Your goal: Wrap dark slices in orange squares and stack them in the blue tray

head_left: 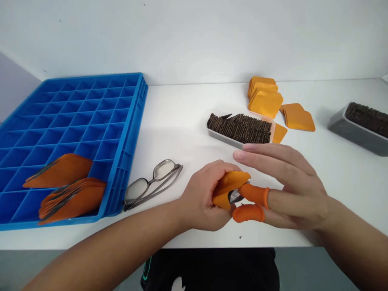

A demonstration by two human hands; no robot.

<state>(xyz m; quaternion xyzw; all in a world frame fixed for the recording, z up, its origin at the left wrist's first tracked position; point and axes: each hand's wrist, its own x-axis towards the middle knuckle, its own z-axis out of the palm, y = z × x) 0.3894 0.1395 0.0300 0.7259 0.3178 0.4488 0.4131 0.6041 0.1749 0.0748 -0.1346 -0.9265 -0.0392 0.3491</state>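
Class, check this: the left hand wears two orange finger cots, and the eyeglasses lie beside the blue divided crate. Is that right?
No: the head view shows the two orange finger cots on the right hand, not the left hand. The eyeglasses do lie beside the blue divided crate.

No lettering, label, brand or number can be read. On the black cloth (pixel 212 268) seen below the front edge of the white tabletop (pixel 182 129), a white mark (pixel 178 284) is borne; it is cut off by the lower border of the view, and its full form cannot be determined. Toward the left side of the same cloth, a teal line (pixel 146 269) is shown, in which no character can be made out.
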